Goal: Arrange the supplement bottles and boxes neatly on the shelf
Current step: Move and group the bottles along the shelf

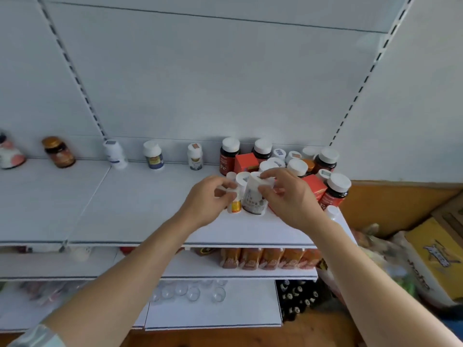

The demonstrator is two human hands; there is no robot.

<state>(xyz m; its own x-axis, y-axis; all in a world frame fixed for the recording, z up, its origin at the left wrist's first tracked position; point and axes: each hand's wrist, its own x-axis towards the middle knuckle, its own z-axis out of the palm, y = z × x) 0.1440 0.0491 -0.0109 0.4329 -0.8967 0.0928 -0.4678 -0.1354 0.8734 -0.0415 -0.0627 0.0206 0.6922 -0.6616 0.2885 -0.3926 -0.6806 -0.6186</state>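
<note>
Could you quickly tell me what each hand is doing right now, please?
Left hand: grips a small white bottle.
Right hand: grips a larger white bottle.

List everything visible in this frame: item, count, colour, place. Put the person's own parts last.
shelf: one, white, centre.
spaced bottles: three, white, along the back.
amber jar: one, brown, far left.
crowded bottles: count unclear, dark and white with white caps, right end.
red boxes: two, among the crowded bottles.
white bottle: one, tilted, at the front.
small bottle: one, white with yellow label, beside it.
orange packs: several, lower shelf.
cardboard boxes: yellow and brown, far right.
left hand: pinches the small bottle.
right hand: grips the white bottle.
</note>
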